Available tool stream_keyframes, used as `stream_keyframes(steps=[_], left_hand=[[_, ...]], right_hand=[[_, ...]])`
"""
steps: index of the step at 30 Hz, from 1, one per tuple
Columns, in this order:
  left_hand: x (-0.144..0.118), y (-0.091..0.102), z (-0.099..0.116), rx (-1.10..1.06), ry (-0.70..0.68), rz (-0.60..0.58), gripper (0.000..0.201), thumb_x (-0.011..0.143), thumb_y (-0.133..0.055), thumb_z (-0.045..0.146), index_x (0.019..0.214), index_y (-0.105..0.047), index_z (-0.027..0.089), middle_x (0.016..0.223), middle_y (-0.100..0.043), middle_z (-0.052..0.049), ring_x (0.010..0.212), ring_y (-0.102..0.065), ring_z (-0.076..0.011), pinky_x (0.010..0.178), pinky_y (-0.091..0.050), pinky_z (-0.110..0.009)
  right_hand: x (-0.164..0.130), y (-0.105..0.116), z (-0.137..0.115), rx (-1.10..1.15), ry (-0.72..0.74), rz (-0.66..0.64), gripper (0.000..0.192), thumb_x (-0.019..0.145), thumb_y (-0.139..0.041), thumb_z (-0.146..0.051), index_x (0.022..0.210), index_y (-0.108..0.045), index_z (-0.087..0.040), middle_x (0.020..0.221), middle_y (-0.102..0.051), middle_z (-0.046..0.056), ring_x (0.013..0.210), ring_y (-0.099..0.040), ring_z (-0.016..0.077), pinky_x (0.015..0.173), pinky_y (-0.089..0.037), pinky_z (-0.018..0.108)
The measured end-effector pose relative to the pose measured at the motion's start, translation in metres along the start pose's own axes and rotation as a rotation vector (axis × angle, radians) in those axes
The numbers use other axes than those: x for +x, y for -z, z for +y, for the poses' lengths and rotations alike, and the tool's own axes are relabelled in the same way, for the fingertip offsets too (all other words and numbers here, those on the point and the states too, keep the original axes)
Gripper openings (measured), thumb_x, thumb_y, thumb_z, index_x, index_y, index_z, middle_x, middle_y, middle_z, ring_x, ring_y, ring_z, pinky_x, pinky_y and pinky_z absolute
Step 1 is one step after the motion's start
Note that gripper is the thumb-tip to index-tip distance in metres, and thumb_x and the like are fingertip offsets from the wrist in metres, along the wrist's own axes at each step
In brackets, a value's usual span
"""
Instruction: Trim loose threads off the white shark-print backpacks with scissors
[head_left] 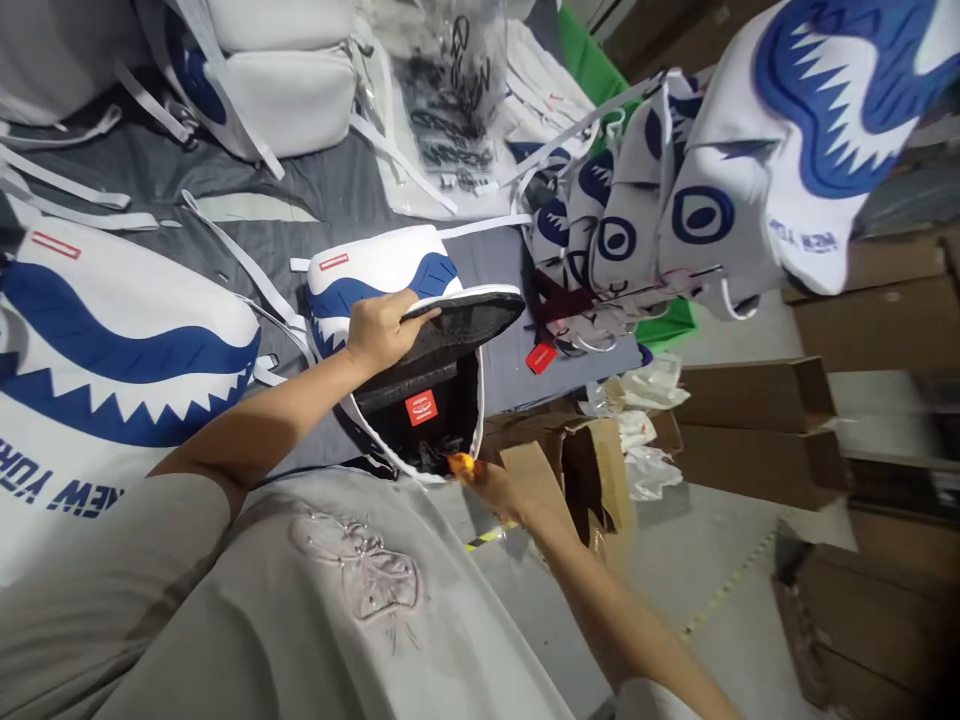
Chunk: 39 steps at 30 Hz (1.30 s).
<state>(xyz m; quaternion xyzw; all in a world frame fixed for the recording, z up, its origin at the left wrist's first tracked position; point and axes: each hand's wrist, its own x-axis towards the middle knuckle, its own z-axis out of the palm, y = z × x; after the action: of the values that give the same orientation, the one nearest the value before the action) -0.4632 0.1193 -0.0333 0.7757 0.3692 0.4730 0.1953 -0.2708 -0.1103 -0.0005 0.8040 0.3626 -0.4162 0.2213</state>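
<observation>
The white-and-blue fabric backpack with a black lining (pixel 394 265) lies unzipped on the dark grey cloth-covered table (pixel 510 355), just in front of the person. The left hand (pixel 384 332) has its fingers closed over the edge of the raised, black-lined flap (pixel 480 315) — its thumb and fingertips only partly visible. At the opening's near rim, the right hand (pixel 491 487) curls its fingers around a small bright-orange object (pixel 461 465), too blurred to identify. A red rectangular label (pixel 421 407) shows inside; deeper down, the lining is lost in shadow. The larger white-and-blue backpack (pixel 135 330) at left is cut off by the frame — its lettering only partly readable.
</observation>
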Motion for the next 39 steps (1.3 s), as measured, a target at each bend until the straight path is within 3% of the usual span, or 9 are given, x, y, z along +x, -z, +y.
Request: stream_keyframes(steps=[3, 6, 9, 14, 19, 24, 31, 35, 39], left_hand=[[-0.002, -0.006, 0.007, -0.047, -0.020, -0.034, 0.051, 0.096, -0.044, 0.057, 0.065, -0.056, 0.018, 0.058, -0.057, -0.002, 0.054, -0.053, -0.0137, 0.055, -0.030, -0.028], [-0.005, -0.006, 0.017, -0.088, -0.082, -0.086, 0.048, 0.096, -0.046, 0.055, 0.066, -0.056, 0.018, 0.059, -0.057, -0.002, 0.055, -0.054, -0.0135, 0.056, -0.032, -0.027], [-0.008, -0.003, 0.019, -0.066, -0.125, -0.098, 0.047, 0.096, -0.046, 0.053, 0.067, -0.057, 0.018, 0.058, -0.056, -0.001, 0.055, -0.053, -0.0131, 0.056, -0.033, -0.027], [-0.010, 0.004, 0.013, 0.009, -0.120, -0.064, 0.050, 0.096, -0.044, 0.055, 0.066, -0.057, 0.018, 0.058, -0.055, -0.001, 0.054, -0.051, -0.0124, 0.056, -0.034, -0.027], [-0.010, 0.001, 0.016, 0.001, -0.157, -0.084, 0.050, 0.096, -0.043, 0.056, 0.067, -0.057, 0.018, 0.058, -0.055, -0.001, 0.055, -0.051, -0.0121, 0.056, -0.034, -0.027], [-0.013, -0.007, 0.027, -0.034, -0.196, -0.146, 0.051, 0.096, -0.043, 0.056, 0.065, -0.056, 0.018, 0.058, -0.055, -0.002, 0.055, -0.052, -0.0132, 0.056, -0.033, -0.028], [-0.021, -0.007, 0.033, 0.006, -0.202, -0.141, 0.050, 0.095, -0.046, 0.057, 0.063, -0.056, 0.018, 0.056, -0.054, -0.002, 0.054, -0.052, -0.0138, 0.055, -0.030, -0.028], [-0.023, -0.007, 0.036, 0.021, -0.165, -0.125, 0.048, 0.094, -0.049, 0.055, 0.063, -0.056, 0.019, 0.057, -0.054, -0.001, 0.054, -0.052, -0.0137, 0.055, -0.030, -0.028], [-0.030, -0.009, 0.051, 0.099, -0.169, -0.063, 0.047, 0.094, -0.049, 0.054, 0.065, -0.059, 0.019, 0.058, -0.058, -0.003, 0.055, -0.054, -0.0143, 0.054, -0.033, -0.028]], right_hand=[[-0.003, -0.028, -0.014, 0.006, 0.074, 0.052, 0.037, 0.102, -0.039, -0.043, 0.114, -0.062, -0.018, 0.073, -0.067, 0.006, 0.057, -0.061, 0.0163, 0.054, -0.045, 0.023], [0.027, -0.044, -0.046, -0.263, 0.255, 0.293, 0.035, 0.100, -0.046, -0.040, 0.124, -0.056, -0.017, 0.093, -0.070, 0.012, 0.080, -0.067, 0.0210, 0.072, -0.048, 0.027], [0.060, -0.056, -0.072, -0.345, 0.473, 0.304, 0.038, 0.096, -0.055, -0.033, 0.130, -0.052, -0.018, 0.108, -0.068, 0.011, 0.093, -0.064, 0.0189, 0.084, -0.044, 0.026], [0.095, -0.070, -0.067, -0.122, 0.161, 0.491, 0.048, 0.103, -0.023, -0.026, 0.145, -0.029, -0.002, 0.112, -0.064, 0.020, 0.095, -0.062, 0.0217, 0.078, -0.043, 0.028], [0.101, -0.078, -0.054, 0.077, 0.213, 0.585, 0.045, 0.099, -0.042, -0.028, 0.141, -0.040, -0.012, 0.114, -0.066, 0.013, 0.095, -0.064, 0.0223, 0.077, -0.041, 0.027], [0.070, -0.041, -0.048, 0.081, 0.078, 0.537, 0.036, 0.101, -0.039, -0.035, 0.130, -0.049, -0.015, 0.101, -0.070, 0.013, 0.091, -0.066, 0.0244, 0.071, -0.042, 0.028], [0.005, 0.058, 0.007, -0.251, -0.007, 0.119, 0.029, 0.092, -0.055, -0.027, 0.117, -0.062, -0.015, 0.097, -0.068, 0.013, 0.084, -0.066, 0.0248, 0.070, -0.045, 0.031], [-0.012, 0.087, 0.056, 0.093, 0.067, -0.186, 0.019, 0.089, -0.053, -0.030, 0.102, -0.057, -0.018, 0.056, -0.049, -0.002, 0.042, -0.043, 0.0127, 0.046, -0.034, 0.025], [0.002, 0.083, 0.099, 0.671, 0.248, -0.182, 0.027, 0.080, -0.061, -0.048, 0.082, -0.049, -0.024, 0.054, -0.033, -0.007, 0.041, -0.031, 0.0090, 0.044, -0.032, 0.025]])
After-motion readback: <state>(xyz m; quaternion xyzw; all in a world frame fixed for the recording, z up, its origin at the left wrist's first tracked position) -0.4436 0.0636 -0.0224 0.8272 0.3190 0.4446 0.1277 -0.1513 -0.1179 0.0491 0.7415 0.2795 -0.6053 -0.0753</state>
